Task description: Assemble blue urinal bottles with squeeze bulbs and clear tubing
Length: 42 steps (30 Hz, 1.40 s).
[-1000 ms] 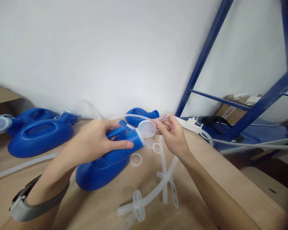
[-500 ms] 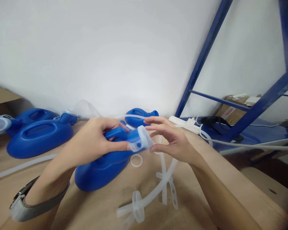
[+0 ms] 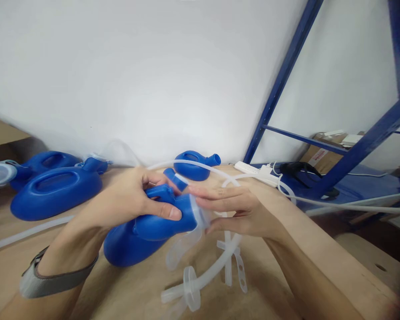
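My left hand (image 3: pixel 136 202) grips a blue plastic urinal bottle (image 3: pixel 168 224) near its neck and handle, thumb on top. A blue rounded body (image 3: pixel 130 249) lies beneath; I cannot tell whether it belongs to the same bottle. At the bottle's mouth, pointing right, sits a translucent soft cap (image 3: pixel 203 214), its strap (image 3: pixel 184 249) hanging down toward me. The fingers of my right hand (image 3: pixel 236 209) close around this cap from the right. A translucent tube with a disc-shaped cap (image 3: pixel 191 288) rests on the table below the hands.
Two blue bottles (image 3: pixel 55 191) with translucent caps stand at the left. Another uncapped blue bottle (image 3: pixel 193 164) is near the wall. A white power strip (image 3: pixel 255 172) and cables lie at the right, by a blue metal frame (image 3: pixel 280 84). A clear tube (image 3: pixel 30 233) runs along the left.
The bottle's neck has come down and turned, so the cap's strap now hangs toward me. My right hand has moved closer around the cap. The loose white ring is now hidden.
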Motion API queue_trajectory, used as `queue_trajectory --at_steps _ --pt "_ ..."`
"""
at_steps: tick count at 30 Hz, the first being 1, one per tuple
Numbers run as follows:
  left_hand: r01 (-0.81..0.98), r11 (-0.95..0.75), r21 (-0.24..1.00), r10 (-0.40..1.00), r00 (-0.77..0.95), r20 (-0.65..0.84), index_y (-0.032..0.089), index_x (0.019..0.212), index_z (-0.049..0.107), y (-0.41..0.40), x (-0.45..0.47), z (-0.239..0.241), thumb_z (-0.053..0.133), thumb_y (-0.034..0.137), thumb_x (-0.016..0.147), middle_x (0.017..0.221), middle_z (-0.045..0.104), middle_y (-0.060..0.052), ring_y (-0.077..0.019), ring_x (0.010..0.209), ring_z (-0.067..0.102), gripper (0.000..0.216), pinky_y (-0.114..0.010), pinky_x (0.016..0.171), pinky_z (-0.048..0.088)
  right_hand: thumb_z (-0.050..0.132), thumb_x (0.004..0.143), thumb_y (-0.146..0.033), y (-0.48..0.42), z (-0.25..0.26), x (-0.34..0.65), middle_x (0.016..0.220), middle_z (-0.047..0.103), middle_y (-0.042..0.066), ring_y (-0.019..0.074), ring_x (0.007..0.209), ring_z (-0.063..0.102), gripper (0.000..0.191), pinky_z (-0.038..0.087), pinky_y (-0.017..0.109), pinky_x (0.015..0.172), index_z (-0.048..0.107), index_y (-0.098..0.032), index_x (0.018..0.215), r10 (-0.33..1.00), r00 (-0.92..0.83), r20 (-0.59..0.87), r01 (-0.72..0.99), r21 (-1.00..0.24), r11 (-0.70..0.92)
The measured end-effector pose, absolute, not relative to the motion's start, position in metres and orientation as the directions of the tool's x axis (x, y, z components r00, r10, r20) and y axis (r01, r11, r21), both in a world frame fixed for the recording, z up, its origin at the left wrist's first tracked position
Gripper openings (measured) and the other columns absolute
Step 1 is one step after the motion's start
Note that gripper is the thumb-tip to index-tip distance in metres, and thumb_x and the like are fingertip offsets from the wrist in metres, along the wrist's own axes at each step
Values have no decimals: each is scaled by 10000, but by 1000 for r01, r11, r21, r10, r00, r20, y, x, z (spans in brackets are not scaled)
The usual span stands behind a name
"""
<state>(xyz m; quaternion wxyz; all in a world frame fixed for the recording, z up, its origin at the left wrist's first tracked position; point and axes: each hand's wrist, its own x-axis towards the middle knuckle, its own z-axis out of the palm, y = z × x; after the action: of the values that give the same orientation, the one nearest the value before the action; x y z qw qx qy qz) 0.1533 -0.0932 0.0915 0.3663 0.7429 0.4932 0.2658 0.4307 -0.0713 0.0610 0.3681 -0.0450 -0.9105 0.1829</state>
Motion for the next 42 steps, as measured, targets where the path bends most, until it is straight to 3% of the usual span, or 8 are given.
queue_trajectory --at_steps 8,13,20,27,34,37,39,42 --pt "338 -82 938 921 384 -58 244 801 808 -89 155 87 957 301 545 784 727 20 -151 725 650 301 -209 625 539 813 881 -278 -80 63 422 1518 598 81 247 1345 638 757 523 416 1158 471 -324 1555 141 -698 702 -135 -323 937" --pt "269 -79 960 920 391 -34 228 743 783 -98 157 94 942 279 604 795 718 20 -136 729 649 217 -200 663 561 836 854 -287 -83 58 420 1538 575 67 255 1348 635 791 519 419 1162 474 -337 1556 161 -662 732 -130 -324 937" --pt "237 -115 965 935 353 24 201 625 721 -108 162 102 944 227 588 633 649 54 -99 589 585 228 -164 548 504 854 833 -280 -83 53 417 1538 565 32 249 1361 620 787 509 383 1172 501 -352 1534 220 -617 756 -119 -365 923" --pt "431 -397 810 916 241 320 190 575 686 -116 170 102 933 410 641 575 592 53 -86 551 540 337 -156 505 455 872 811 -230 -81 54 418 1519 565 46 269 1377 599 772 506 404 1179 543 -341 1501 261 -617 743 -123 -419 900" --pt "487 -564 667 816 208 538 189 567 620 -124 177 95 922 432 696 639 640 49 -98 607 586 408 -182 536 456 873 818 -307 -83 55 417 1440 639 42 268 1292 674 670 563 394 1118 620 -337 1437 266 -530 805 -117 -380 918" --pt "489 -683 542 710 270 650 207 657 698 -130 195 80 928 327 721 712 687 40 -116 659 629 267 -209 607 495 783 920 -259 -84 51 414 1259 766 -13 219 1130 766 412 612 349 1042 724 -389 1306 407 -482 776 -65 -494 867" --pt "461 -751 473 642 342 686 204 663 696 -133 211 70 933 228 708 712 675 43 -107 618 597 242 -213 601 500 694 992 -276 -82 49 412 1241 777 -14 216 1155 755 271 603 351 1052 774 -377 1230 490 -539 685 -54 -609 791" --pt "479 -730 488 662 315 681 199 613 640 -133 224 68 940 224 695 650 612 55 -101 575 537 312 -222 598 500 521 1043 -560 -75 50 416 1410 684 49 291 1331 647 421 580 457 1084 784 -300 1244 612 -515 600 -138 -762 632"
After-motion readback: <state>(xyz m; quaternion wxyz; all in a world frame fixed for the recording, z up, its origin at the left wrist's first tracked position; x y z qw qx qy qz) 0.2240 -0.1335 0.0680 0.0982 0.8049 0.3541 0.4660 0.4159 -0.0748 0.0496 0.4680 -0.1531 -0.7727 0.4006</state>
